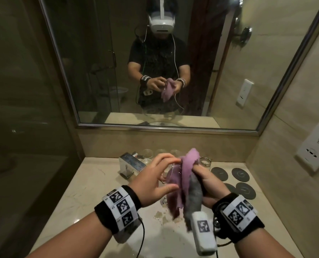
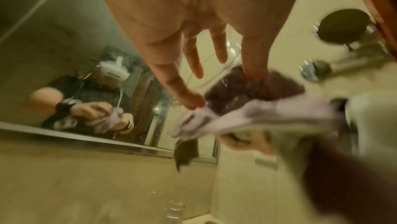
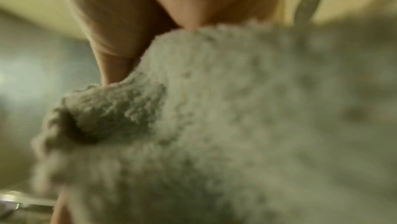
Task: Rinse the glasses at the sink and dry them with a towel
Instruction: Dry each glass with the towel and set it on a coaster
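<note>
Drying is in hand: above the beige stone tabletop point(image 1: 76, 198), left hand point(image 1: 155, 181) grips a clear glass point(image 1: 168, 173) at 9 o'clock of the lilac-and-grey terry towel point(image 1: 187, 175) clutched by right hand point(image 1: 210, 185); next, I judge, turning it.

Above the beige marble table point(image 1: 84, 185), the left hand point(image 1: 155, 180) holds a clear stemmed glass point(image 1: 168, 175); the right hand point(image 1: 208, 187), beside it, pushes a lilac-and-grey towel point(image 1: 188, 175) inside. Four round dark coasters point(image 1: 240, 175) lie right; clear tumblers point(image 1: 147, 154) stand behind.
</note>
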`<move>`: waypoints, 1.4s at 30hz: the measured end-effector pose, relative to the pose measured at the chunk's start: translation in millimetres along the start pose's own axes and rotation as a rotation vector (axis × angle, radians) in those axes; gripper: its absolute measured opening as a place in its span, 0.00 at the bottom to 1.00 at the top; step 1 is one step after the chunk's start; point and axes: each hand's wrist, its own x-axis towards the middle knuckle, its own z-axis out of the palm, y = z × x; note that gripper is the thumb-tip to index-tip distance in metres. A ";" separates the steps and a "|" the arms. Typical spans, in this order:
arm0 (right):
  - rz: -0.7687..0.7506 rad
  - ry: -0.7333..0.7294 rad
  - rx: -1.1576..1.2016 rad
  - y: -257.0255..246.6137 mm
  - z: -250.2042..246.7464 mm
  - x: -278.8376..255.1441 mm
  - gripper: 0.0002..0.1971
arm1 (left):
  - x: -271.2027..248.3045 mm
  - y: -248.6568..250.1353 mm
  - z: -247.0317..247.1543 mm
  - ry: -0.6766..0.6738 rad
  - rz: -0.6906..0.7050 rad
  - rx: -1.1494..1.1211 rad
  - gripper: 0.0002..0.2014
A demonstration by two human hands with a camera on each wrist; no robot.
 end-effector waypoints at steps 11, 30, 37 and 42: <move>-0.047 -0.002 -0.084 5.5 -0.9 8.5 0.21 | -0.5 1.2 -0.7 0.012 -0.110 -0.129 0.26; -0.323 0.128 -0.413 7.1 -1.2 7.8 0.19 | 8.0 0.5 -3.3 0.014 -0.544 -0.602 0.24; -0.062 0.068 -0.115 9.4 -1.2 16.2 0.24 | -2.5 -4.5 0.0 -0.004 -0.135 -0.107 0.28; -0.286 0.130 -0.327 8.3 -0.2 6.5 0.24 | -0.3 -6.1 -4.2 -0.022 -0.473 -0.496 0.27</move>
